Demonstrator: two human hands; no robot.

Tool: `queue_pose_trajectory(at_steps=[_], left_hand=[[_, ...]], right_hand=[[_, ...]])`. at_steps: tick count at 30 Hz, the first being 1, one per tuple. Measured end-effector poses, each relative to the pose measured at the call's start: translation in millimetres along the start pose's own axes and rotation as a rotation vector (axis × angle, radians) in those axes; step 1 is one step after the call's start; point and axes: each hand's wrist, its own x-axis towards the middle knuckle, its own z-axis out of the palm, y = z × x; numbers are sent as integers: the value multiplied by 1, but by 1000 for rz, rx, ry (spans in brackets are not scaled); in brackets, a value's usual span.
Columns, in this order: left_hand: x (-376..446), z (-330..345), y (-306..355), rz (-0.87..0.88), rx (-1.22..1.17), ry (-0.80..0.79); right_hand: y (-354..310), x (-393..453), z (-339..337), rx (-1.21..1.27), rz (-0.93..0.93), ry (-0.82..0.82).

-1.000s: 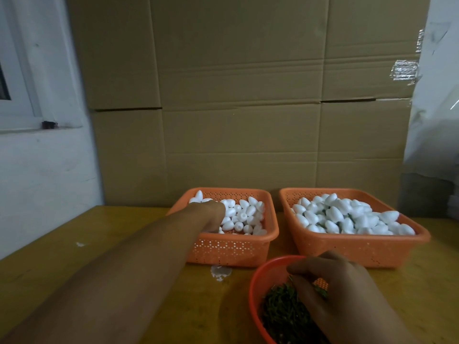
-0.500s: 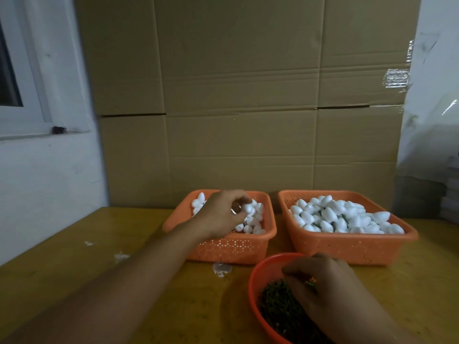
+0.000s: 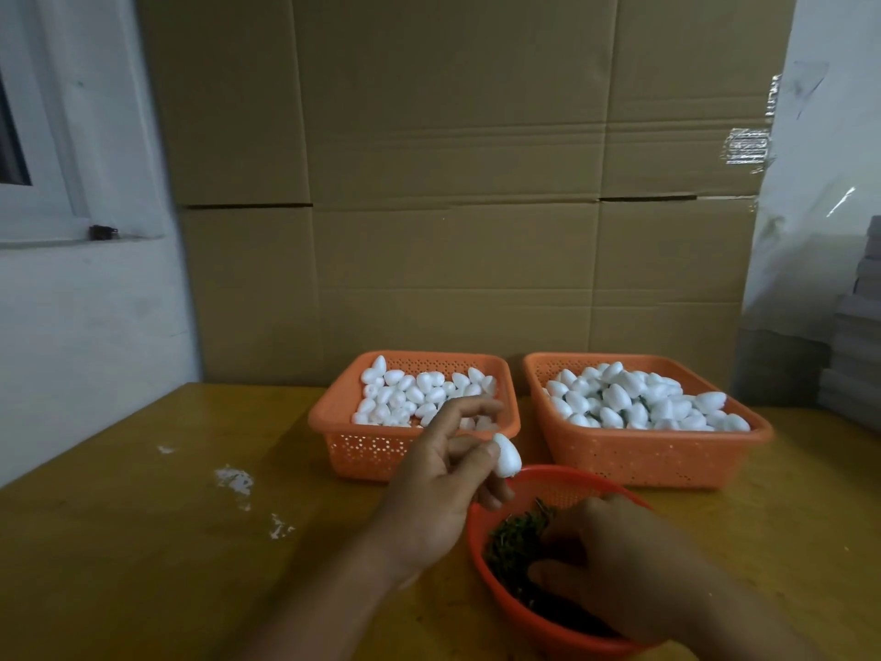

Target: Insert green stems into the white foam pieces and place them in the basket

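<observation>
- The left hand [image 3: 441,489] pinches one white foam piece [image 3: 506,455] between thumb and fingers, just above the round red bowl [image 3: 481,574] at its 11 o'clock rim.
- The right hand [image 3: 624,570] digs into the green stems [image 3: 512,546] in that bowl; whether it grasps one, I cannot tell.
- No stem is in the held piece yet.
- The right basket [image 3: 658,460], at 1 o'clock from the bowl, is heaped with pieces, green showing among them, likely finished ones; the left basket [image 3: 376,450] holds plain pieces, so plenty remains.
- A yellow-brown table [image 3: 143,541] carries white crumbs [image 3: 233,479]; cardboard [image 3: 453,183] backs it, with a window frame [image 3: 43,183] at 10 o'clock.
</observation>
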Motion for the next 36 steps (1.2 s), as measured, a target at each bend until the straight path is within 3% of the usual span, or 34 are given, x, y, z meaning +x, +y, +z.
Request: queue_pose_trajectory(at_steps=[8,14,20,27,36], left_hand=[[-10,4,8,-131,-303,-113],[-12,4,8,-179,-318,-93],[-12,6,6,-162,-318,-38],[-12,4,6,-219,-390,-10],[-10,1,0,-272,-341,63]], right_hand=[[-2,6,5,-45,20,-73],[-1,6,8,3,13,-27],[4,7,8,94,20,104],[-1,6,3,400,-51,452],[-13,-1,-3,850,-174,603]])
